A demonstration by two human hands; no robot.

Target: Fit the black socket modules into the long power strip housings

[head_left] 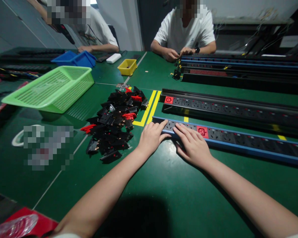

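Observation:
A long power strip (242,140) with a blue rail lies across the green table, carrying black sockets and one red socket (202,132). At its left end my left hand (151,136) grips it, index finger on the top face and thumb along the front side. Just to the right, my right hand (193,145) has its fingers over the top of the strip and its thumb at the front edge. The part of the strip under my fingers is hidden. Left of my hands lies a heap of loose black socket modules (111,120), with a few red ones among them.
Behind lies a black power strip (213,107); more rails (238,62) are stacked farther back. A green basket (72,87), blue bins (74,59) and a yellow bin (127,67) stand left. A white ring (17,138) lies nearer. Two people sit opposite.

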